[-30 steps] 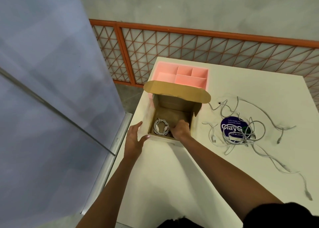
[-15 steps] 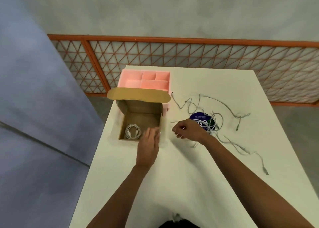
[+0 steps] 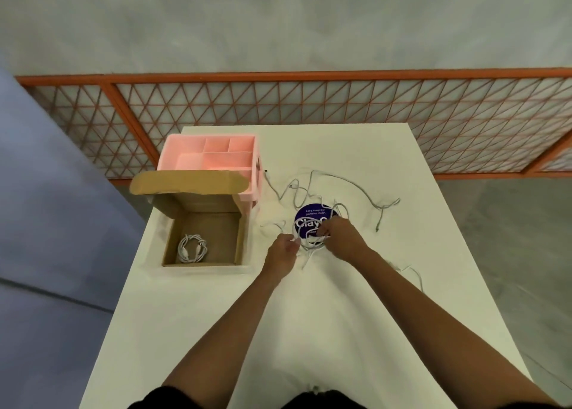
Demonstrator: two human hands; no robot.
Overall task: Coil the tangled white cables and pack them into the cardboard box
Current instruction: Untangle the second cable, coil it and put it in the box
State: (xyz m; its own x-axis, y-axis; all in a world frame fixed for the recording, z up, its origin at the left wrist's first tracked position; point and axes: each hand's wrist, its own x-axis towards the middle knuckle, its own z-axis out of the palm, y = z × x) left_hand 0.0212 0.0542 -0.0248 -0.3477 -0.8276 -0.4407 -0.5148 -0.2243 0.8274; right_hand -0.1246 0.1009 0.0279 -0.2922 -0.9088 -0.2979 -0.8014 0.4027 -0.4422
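Note:
An open cardboard box stands at the table's left edge, its lid flap folded back. One coiled white cable lies on its floor. To the right, tangled white cables sprawl over the white table and a round purple sticker. My left hand pinches a strand at the tangle's near-left edge. My right hand grips strands over the sticker's near side. Both hands hide part of the tangle.
A pink divided organiser tray sits behind the box at the far left of the table. An orange lattice railing runs behind the table. A grey-blue panel stands to the left. One cable end trails toward the table's right edge.
My right hand left the box, where the coiled cable stays, and reached the tangle. My left hand moved from the box's side to the tangle. The head view swung right.

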